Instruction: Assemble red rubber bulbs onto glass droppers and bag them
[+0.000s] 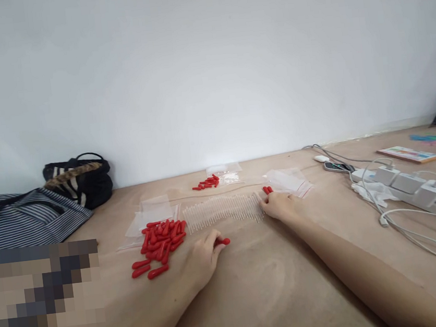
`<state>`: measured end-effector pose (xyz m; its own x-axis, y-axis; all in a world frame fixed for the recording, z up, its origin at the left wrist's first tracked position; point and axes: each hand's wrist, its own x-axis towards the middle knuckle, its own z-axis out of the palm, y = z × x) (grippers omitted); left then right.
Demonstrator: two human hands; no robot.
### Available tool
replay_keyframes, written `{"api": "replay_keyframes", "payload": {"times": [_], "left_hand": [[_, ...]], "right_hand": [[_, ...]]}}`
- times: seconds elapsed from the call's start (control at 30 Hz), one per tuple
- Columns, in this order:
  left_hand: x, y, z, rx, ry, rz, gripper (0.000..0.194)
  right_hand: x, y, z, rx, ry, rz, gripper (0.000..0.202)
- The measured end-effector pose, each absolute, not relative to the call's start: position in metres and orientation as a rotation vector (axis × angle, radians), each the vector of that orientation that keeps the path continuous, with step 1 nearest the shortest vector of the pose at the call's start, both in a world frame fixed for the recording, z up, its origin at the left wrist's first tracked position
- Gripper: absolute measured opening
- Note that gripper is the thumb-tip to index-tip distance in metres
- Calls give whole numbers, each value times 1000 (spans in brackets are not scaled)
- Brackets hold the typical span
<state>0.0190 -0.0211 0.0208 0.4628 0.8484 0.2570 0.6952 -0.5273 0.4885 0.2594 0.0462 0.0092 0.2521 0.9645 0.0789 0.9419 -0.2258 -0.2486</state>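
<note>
My left hand (205, 254) is closed around a red rubber bulb (226, 241), whose round end sticks out to the right. My right hand (280, 205) rests at the right end of a row of thin clear tubes (223, 210), its fingertips at the last tubes; whether it grips one is too small to tell. Two red bulbs (268, 190) lie just beyond that hand. Left of the row is a pile of red bulbs (161, 238). Farther back, small red bulbs (206, 182) lie beside more clear tubes (230, 176).
Plastic bags (155, 208) lie behind the pile, with others (286, 181) at the right. A striped bag (35, 218) and a black bag (94, 185) stand at the left. Chargers (409, 182) and white cables (407, 239) spread across the right side.
</note>
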Motion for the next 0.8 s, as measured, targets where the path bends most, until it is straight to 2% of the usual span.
{"api": "replay_keyframes", "payload": {"times": [0.13,0.2,0.47,0.8], "left_hand": [[21,-20,16,2485,1147,804,31],[20,-19,15,2504,1117,834,33],[16,-17,20,2282,1433,861,8],[11,-12,15,2316,1485,735,7]], "right_hand": [[256,43,12,-2240,-1779,86,35],[253,38,15,-2199,-1790,54,33],[243,1,10,-1414,-2313,-27,15],[247,3,2,-1296,-2319,130,15]]}}
